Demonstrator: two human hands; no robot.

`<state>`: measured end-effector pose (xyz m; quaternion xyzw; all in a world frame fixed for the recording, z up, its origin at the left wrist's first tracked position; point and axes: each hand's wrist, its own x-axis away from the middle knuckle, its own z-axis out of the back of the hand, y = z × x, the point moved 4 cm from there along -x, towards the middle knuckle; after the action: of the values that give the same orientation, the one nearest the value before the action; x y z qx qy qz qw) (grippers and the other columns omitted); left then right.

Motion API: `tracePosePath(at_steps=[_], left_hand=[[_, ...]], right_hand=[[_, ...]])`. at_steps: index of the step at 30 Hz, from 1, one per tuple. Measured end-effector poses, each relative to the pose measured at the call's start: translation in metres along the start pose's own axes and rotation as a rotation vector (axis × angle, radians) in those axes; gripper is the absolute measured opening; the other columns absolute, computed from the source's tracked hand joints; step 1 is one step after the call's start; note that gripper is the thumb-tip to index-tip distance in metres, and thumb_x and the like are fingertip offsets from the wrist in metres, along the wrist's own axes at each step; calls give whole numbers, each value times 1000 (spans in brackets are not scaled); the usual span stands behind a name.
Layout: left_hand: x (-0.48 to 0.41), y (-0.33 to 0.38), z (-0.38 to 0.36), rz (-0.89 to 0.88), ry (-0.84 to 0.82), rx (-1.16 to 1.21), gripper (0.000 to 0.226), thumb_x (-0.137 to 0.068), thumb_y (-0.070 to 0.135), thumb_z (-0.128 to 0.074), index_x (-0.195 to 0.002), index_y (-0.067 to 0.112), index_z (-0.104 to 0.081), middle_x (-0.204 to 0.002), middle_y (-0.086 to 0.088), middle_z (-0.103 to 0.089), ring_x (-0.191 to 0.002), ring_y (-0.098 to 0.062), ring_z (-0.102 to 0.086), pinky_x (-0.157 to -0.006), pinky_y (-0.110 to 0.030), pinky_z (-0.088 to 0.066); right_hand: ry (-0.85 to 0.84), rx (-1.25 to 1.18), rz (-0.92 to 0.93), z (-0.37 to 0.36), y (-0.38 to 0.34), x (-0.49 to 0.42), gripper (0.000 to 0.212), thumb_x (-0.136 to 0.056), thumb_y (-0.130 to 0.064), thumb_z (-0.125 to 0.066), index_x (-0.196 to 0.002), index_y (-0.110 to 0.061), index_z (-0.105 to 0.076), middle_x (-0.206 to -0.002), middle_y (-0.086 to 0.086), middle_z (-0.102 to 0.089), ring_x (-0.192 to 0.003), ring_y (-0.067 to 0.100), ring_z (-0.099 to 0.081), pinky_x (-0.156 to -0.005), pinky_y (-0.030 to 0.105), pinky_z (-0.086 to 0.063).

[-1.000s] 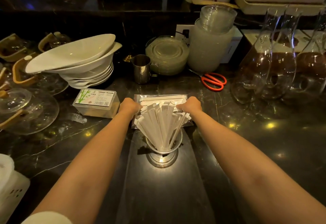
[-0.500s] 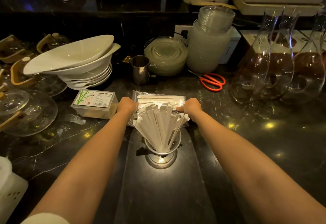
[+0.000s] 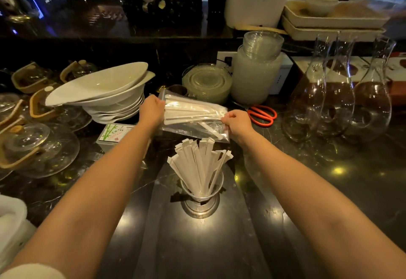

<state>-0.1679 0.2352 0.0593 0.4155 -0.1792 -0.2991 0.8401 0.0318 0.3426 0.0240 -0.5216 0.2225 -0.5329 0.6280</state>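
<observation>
Bag (image 3: 193,116) between hands | left hand (image 3: 151,112) grips one end | right hand (image 3: 238,124) pinches other

Nothing can be read. The small box (image 3: 114,132) on the left half of the counter carries a label with green bamboo and red print, too small to read.

we cannot see most fingers of the left hand (image 3: 151,112): they go under the bag (image 3: 193,116). the bag hides most of the cup (image 3: 178,90). the left arm (image 3: 98,180) covers one corner of the box (image 3: 114,132), and the print on it is too small to read. the bottom edge cuts this arm and the right arm (image 3: 307,191).
</observation>
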Motion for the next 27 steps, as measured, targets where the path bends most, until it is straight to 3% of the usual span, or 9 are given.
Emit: tracePosePath(at_steps=[4, 8, 11, 15, 21, 24, 27], left_hand=[[0, 36, 34, -89, 70, 104, 32, -89, 14, -43, -57, 19, -37, -70, -12, -44, -74, -20, -41, -66, -33, -31], [13, 80, 70, -176, 123, 207, 32, -89, 16, -46, -58, 20, -40, -63, 3, -42, -69, -15, -43, -64, -30, -34], [31, 106, 92, -238, 122, 314, 32, -90, 15, -47, -59, 20, -42, -63, 4, -41, -59, -7, -37, -54, -21, -32], [60, 126, 114, -265, 90, 445, 31, -90, 15, -48, -60, 19, -45, -63, 2, -43, -60, -9, -39, -58, -24, -34], [113, 136, 128, -316, 23, 477, 30, -90, 13, -50, -60, 17, -48, -62, 0, -44, -60, -12, -41, -64, -30, -35], [146, 134, 125, -333, -25, 450, 27, -90, 14, -50, -64, 17, -51, -66, -1, -47, -67, -14, -45, -70, -33, -39], [180, 128, 118, -339, -43, 416, 25, -91, 16, -50, -66, 17, -52, -66, 0, -48, -64, -11, -45, -66, -27, -39]], right_hand=[[-28, -100, 104, 6, -31, 14, 29, -90, -1, -50, -64, -13, -50, -63, 2, -48, -54, 9, -46, -38, 9, -41], [-47, -184, 167, 10, -58, 32, 28, -91, -1, -49, -68, -16, -51, -66, 1, -49, -56, 9, -45, -48, 14, -43], [-67, -262, 199, 12, -73, 48, 23, -90, 0, -51, -71, -12, -54, -66, 2, -50, -57, 10, -46, -55, 19, -44], [-100, -328, 220, 16, -84, 79, 6, -89, -1, -52, -91, -4, -57, -68, 3, -52, -60, 10, -49, -62, 21, -47], [-241, -357, 179, 15, -69, 126, 16, -88, 0, -54, -74, -8, -59, -67, 6, -57, -58, 12, -55, -49, 16, -53], [-314, -302, 146, 12, -51, 154, 11, -87, -1, -55, -79, -6, -61, -68, 7, -59, -57, 11, -57, -48, 15, -52], [-381, -278, 96, 9, -31, 180, 7, -88, 1, -53, -90, -1, -59, -69, 7, -58, -58, 11, -58, -48, 14, -53]])
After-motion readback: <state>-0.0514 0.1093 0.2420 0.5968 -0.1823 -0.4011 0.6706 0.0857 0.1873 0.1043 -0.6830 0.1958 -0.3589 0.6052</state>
